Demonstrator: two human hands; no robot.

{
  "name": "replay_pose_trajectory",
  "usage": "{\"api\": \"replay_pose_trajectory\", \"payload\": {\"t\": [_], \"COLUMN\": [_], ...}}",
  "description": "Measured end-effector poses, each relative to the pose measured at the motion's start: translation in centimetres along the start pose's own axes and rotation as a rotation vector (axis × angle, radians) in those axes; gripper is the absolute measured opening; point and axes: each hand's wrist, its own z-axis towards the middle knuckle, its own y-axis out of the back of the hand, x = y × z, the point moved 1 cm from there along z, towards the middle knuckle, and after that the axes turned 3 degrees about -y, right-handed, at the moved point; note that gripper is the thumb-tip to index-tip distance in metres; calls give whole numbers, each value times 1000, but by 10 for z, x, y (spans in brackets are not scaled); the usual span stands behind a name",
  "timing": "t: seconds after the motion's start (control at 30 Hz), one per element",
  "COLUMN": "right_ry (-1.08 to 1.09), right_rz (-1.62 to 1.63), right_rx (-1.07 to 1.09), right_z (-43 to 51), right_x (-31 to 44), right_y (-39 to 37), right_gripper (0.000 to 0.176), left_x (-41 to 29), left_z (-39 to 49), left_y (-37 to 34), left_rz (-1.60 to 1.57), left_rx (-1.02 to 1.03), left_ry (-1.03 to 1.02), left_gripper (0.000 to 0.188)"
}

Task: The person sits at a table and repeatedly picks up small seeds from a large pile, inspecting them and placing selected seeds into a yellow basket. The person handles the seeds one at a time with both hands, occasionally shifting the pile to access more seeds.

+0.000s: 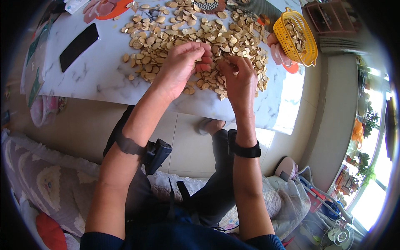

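Observation:
A wide heap of thin, pale tan dried slices (231, 39), apparently cut root or herb, lies on a marble-patterned tabletop (109, 78). Over the heap's near middle, my left hand (187, 61) has its fingers curled and its thumb near the index finger. What its palm may contain is hidden. Just to its right, my right hand (240, 76) points down into the slices, thumb and index finger bent close together. Whether a slice is between those fingertips is not clear. The two hands are apart.
A black smartphone (79, 47) lies left of the heap. At the table's right edge stands a yellow perforated plastic basket (282, 36) partly filled with similar slices. Flower-printed mats (104, 9) lie at the back. A small fan (340, 237) is at lower right.

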Motion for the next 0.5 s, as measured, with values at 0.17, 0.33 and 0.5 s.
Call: {"api": "replay_pose_trajectory", "payload": {"t": [0.17,0.33,0.5], "right_ry": [-178,-150,85], "right_rz": [219,226,-53], "right_rx": [162,72,-21], "right_z": [-2,5,2], "right_x": [9,6,4], "right_y": [9,14,4], "right_gripper": [21,21,18], "left_x": [6,-3,-17], "left_z": [-2,-1,2], "left_y": [-6,2,15], "left_rz": [-68,-54,-86], "left_rx": [111,-37,-103], "left_ry": [63,-9,-64], "left_gripper": [26,30,26]}}
